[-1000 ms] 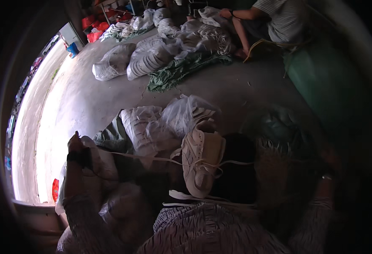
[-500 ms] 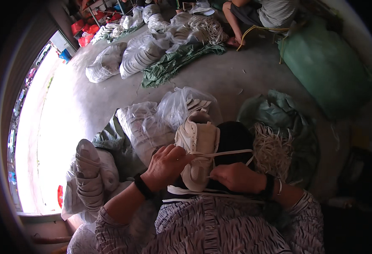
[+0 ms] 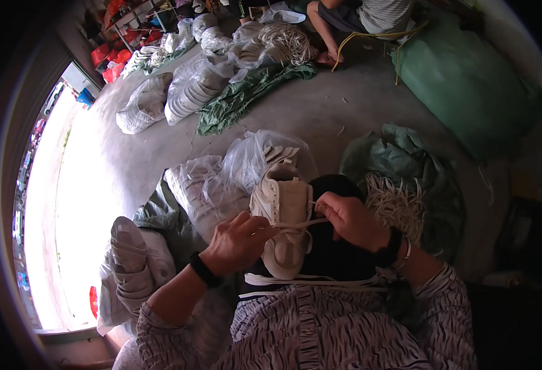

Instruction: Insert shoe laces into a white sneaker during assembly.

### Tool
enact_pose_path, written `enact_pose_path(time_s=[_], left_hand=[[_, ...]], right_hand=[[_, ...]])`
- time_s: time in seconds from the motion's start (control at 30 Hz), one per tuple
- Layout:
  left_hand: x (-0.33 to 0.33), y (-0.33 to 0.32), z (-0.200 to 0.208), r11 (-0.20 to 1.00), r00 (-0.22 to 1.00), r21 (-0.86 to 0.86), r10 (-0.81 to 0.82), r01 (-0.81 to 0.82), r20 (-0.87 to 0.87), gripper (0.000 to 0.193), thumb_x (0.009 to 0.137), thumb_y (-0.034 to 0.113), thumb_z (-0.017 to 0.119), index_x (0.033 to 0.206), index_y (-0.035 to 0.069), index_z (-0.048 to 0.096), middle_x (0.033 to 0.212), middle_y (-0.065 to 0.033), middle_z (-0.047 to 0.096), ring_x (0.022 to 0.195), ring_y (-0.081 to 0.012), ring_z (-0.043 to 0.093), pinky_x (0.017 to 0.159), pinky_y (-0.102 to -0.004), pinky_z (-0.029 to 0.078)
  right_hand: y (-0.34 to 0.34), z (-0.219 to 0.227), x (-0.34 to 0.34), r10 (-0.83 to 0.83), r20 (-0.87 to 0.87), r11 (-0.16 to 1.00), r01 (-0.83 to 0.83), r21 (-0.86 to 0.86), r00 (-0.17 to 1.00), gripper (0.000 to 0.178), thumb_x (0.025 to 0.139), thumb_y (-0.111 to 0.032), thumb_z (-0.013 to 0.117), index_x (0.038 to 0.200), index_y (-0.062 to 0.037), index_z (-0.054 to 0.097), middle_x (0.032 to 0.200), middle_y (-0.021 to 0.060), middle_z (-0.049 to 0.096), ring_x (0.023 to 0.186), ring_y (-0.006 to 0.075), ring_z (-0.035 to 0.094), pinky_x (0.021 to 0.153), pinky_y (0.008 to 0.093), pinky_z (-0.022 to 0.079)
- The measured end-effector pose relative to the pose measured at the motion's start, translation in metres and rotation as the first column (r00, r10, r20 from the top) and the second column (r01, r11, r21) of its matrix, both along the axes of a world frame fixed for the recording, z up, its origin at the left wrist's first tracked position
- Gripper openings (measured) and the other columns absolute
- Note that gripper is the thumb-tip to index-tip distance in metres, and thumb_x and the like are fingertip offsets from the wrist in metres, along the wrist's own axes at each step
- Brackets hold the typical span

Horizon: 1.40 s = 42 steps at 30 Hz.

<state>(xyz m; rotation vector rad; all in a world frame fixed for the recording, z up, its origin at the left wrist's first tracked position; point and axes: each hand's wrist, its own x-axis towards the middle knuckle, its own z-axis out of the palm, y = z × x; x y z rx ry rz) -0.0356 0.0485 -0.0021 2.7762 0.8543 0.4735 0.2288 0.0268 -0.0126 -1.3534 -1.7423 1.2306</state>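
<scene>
A cream sneaker (image 3: 285, 250) rests on my lap, its toe toward me and its heel opening away. A flat off-white shoelace (image 3: 297, 226) crosses the sneaker above the toe. My left hand (image 3: 239, 242) is closed at the sneaker's left edge, fingertips pinching the lace. On the other side my right hand (image 3: 352, 221) is closed in a pinch on the lace beside the eyelets, and a loop of it hangs toward the toe. Several more laces (image 3: 320, 281) lie across my lap, just below the toe.
A heap of loose laces (image 3: 394, 206) lies on a green sack (image 3: 437, 185) at my right. Plastic bags of shoe parts (image 3: 200, 185) stand ahead, with stacked pieces (image 3: 130, 259) at left. Farther off are more bags (image 3: 197, 89), a big green sack (image 3: 468, 86) and a seated person (image 3: 382, 17).
My right hand has moved up and away from the toe to the sneaker's right eyelet side, with the lace drawn along. My left hand stays near the left edge. The view has shifted slightly.
</scene>
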Motion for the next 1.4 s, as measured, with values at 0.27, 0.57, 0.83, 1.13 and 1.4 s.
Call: enact_pose_path(time_s=[0.27,0.57,0.83,1.13,1.4], left_hand=[[0.005,0.008,-0.012,0.99,0.996,0.129,-0.057,0.047,0.069,0.025,0.069,0.009,0.067,0.092,0.017,0.067,0.077,0.0016,0.051,0.068,-0.0154,0.055,0.052,-0.028,0.048],[0.015,0.008,0.001,0.999,0.999,-0.049,-0.001,0.003,0.049,0.016,0.073,0.013,0.069,0.089,0.017,0.068,0.077,0.0007,0.052,0.069,-0.0186,0.057,0.06,-0.0318,0.05],[0.013,0.016,-0.012,0.917,0.981,-0.396,0.12,-0.05,0.154,0.005,0.076,0.013,0.065,0.078,0.009,0.063,0.072,-0.0036,0.052,0.068,-0.0175,0.055,0.054,-0.0316,0.045],[0.026,0.005,-0.019,0.667,0.871,-0.704,0.469,-0.243,0.143,0.019,0.076,0.017,0.069,0.078,0.003,0.057,0.066,-0.0034,0.054,0.058,-0.0116,0.048,0.055,-0.0266,0.042],[-0.002,-0.01,-0.05,0.762,0.787,-0.528,0.563,-0.375,0.253,0.017,0.08,0.015,0.065,0.084,0.002,0.055,0.071,-0.0089,0.058,0.068,-0.0148,0.055,0.065,-0.0288,0.045]], right_hand=[[0.012,0.002,-0.003,0.021,-0.035,0.986,-0.027,-0.165,0.999,0.016,0.094,-0.014,0.044,0.094,-0.0023,0.054,0.07,0.0055,0.06,0.043,0.0083,0.049,0.04,0.0226,0.041],[0.022,0.002,0.006,-0.029,-0.156,0.94,-0.026,-0.339,0.987,0.018,0.094,-0.017,0.042,0.093,-0.0036,0.055,0.059,0.0046,0.057,0.038,0.0053,0.043,0.037,0.0192,0.036],[0.025,-0.003,0.01,-0.066,-0.229,0.92,-0.029,-0.391,0.971,0.019,0.093,-0.018,0.046,0.09,-0.0032,0.056,0.058,0.0026,0.055,0.04,0.0045,0.042,0.038,0.0196,0.033],[0.015,-0.014,0.025,0.061,-0.038,0.994,-0.064,-0.088,0.997,0.013,0.08,-0.015,0.065,0.081,-0.0031,0.061,0.066,-0.0045,0.055,0.065,0.0034,0.048,0.059,0.0223,0.04],[0.004,-0.006,0.061,-0.136,0.062,0.988,0.14,-0.067,0.989,0.01,0.084,-0.01,0.06,0.086,0.0001,0.063,0.071,0.0009,0.059,0.058,0.005,0.052,0.053,0.0215,0.042]])
